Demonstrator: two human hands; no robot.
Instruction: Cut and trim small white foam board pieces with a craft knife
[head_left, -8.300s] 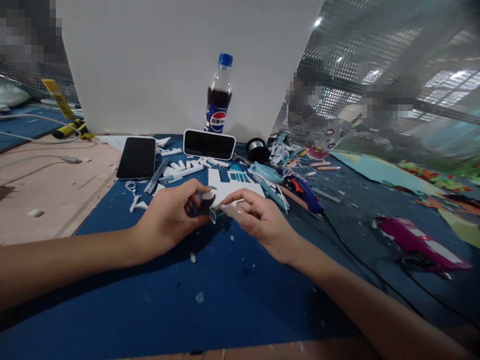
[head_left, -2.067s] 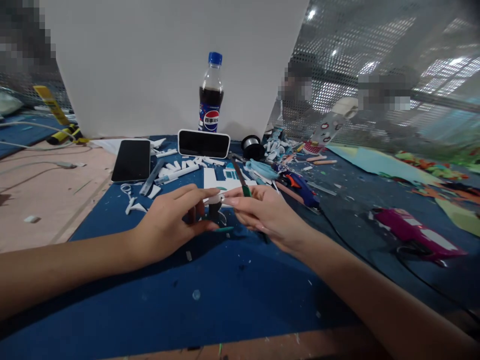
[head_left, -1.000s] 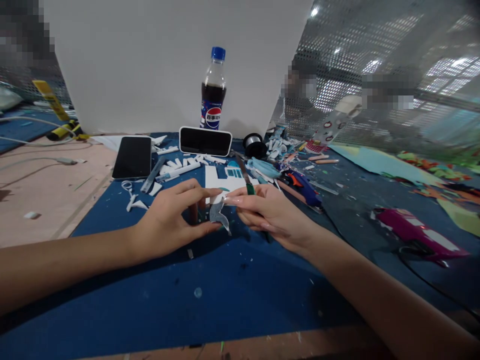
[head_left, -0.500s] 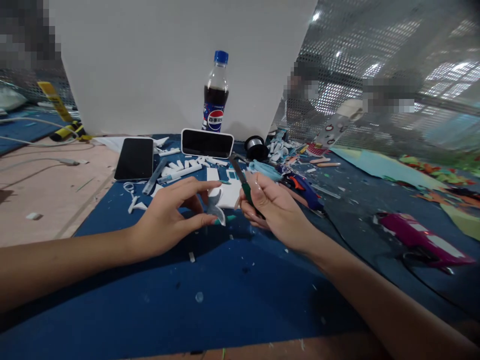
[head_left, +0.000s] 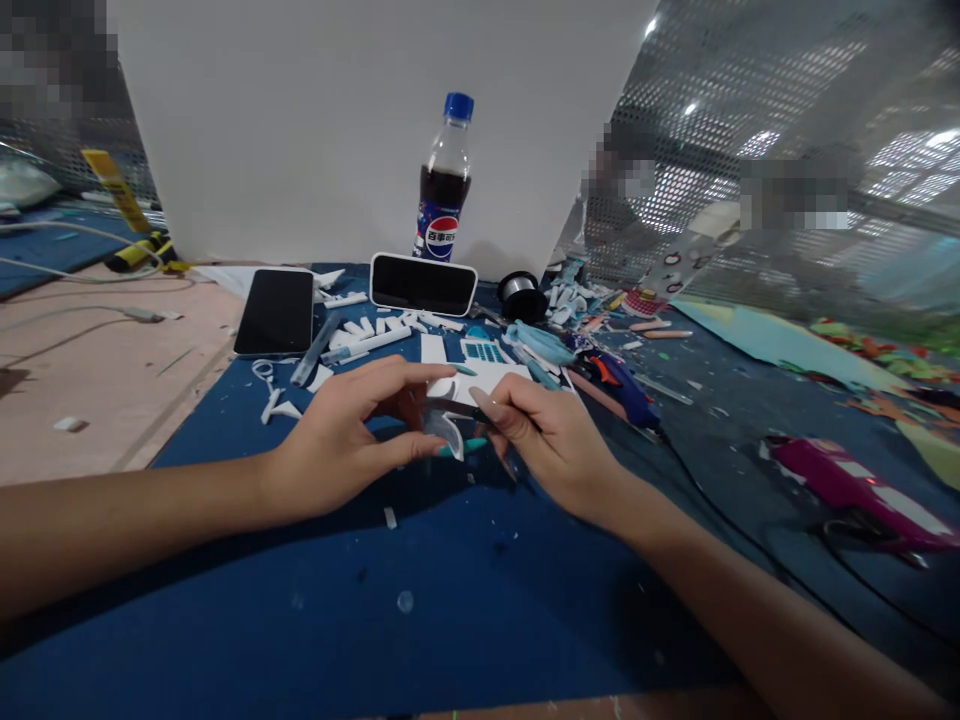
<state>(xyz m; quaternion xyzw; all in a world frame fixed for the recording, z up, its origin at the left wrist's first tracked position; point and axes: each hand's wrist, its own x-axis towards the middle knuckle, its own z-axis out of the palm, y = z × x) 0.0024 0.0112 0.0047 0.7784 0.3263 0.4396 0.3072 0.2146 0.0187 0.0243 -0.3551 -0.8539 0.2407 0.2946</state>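
Between the thumb and fingers of my left hand [head_left: 349, 425] is a small greyish-white piece shaped like a fishtail [head_left: 450, 433], its pointed end turned down. My right hand [head_left: 559, 445] is closed round a green-handled knife [head_left: 468, 411], mostly hidden by the fingers. The blade points left and lies across the upper part of the piece; whether it touches is not clear. Just behind the hands lie white sheet pieces [head_left: 499, 376] and a white card with teal squares [head_left: 484, 351].
Two phones [head_left: 275, 312] [head_left: 424, 285], a cola bottle [head_left: 444, 185] and a wire spool [head_left: 522, 296] stand or lie behind. White scraps [head_left: 375, 330] litter the blue mat [head_left: 322, 610]. A blue glue gun [head_left: 619, 388] and a magenta device [head_left: 855, 490] with cords lie right.
My right hand has turned the knife from pointing up and away to lying leftward over the fishtail piece. My left hand keeps its hold. The whole view has shifted slightly.
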